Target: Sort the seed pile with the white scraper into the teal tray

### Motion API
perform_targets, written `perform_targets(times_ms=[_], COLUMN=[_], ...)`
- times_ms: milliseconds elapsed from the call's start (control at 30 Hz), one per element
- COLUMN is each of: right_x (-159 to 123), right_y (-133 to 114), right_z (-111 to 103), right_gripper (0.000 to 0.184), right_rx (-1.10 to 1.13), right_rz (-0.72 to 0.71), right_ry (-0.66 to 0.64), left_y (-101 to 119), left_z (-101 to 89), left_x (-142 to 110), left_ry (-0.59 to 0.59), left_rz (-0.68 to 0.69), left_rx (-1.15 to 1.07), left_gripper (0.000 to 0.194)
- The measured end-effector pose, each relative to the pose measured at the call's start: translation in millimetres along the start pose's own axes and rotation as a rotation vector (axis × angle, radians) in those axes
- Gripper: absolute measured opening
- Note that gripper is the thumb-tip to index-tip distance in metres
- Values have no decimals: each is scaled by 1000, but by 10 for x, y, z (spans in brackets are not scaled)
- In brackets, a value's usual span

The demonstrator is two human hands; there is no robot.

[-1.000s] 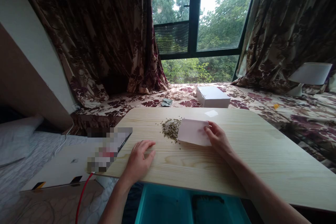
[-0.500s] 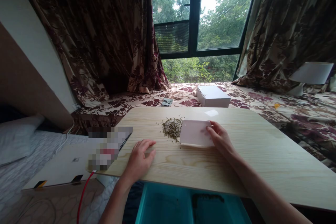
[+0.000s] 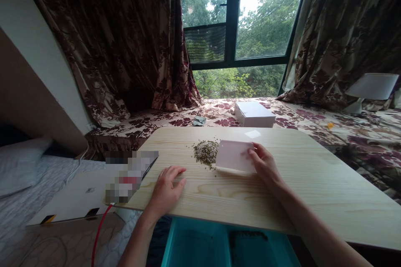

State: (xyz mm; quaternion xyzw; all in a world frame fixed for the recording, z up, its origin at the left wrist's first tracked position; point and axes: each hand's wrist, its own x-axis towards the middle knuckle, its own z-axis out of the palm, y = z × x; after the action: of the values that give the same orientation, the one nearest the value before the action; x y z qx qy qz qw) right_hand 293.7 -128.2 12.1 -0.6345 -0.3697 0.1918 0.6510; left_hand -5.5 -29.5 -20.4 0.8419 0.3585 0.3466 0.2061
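Observation:
My right hand (image 3: 265, 163) grips the right edge of a white plastic scraper (image 3: 234, 156), thumb on the near side. The scraper is a thin, flat, roughly rectangular sheet, tilted over the table. Its left edge meets the right side of a pile of small greenish-brown and white grains (image 3: 205, 152); whether it touches the tabletop there I cannot tell. Some grains lie scattered round the pile. My left hand (image 3: 168, 187) rests on the wooden table (image 3: 219, 200), to the near left of the pile, holding nothing, its fingers apart.
A turquoise two-part tray (image 3: 197, 242) sits below the table's near edge. A blurred-out object (image 3: 131, 177) lies at the table's left edge, with a red cable (image 3: 99, 233) hanging there. Behind the table are a white box (image 3: 255, 114) and a grey-green cloth (image 3: 199, 121).
My right hand has shifted slightly right with the scraper, whose tilt and upper edge have changed a little. The left hand and the pile look much the same.

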Motion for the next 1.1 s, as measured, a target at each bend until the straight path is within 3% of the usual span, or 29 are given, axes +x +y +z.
perform_targets(times_ms=[1100], right_x=[-50], right_y=[-60], right_z=[23], right_gripper=[33], right_rx=[-13], right_rz=[-10], right_ry=[-81], left_y=[7], left_z=[0], left_x=[-2], left_ry=[-7], left_rz=[-1], left_rx=[-4], left_gripper=[26])
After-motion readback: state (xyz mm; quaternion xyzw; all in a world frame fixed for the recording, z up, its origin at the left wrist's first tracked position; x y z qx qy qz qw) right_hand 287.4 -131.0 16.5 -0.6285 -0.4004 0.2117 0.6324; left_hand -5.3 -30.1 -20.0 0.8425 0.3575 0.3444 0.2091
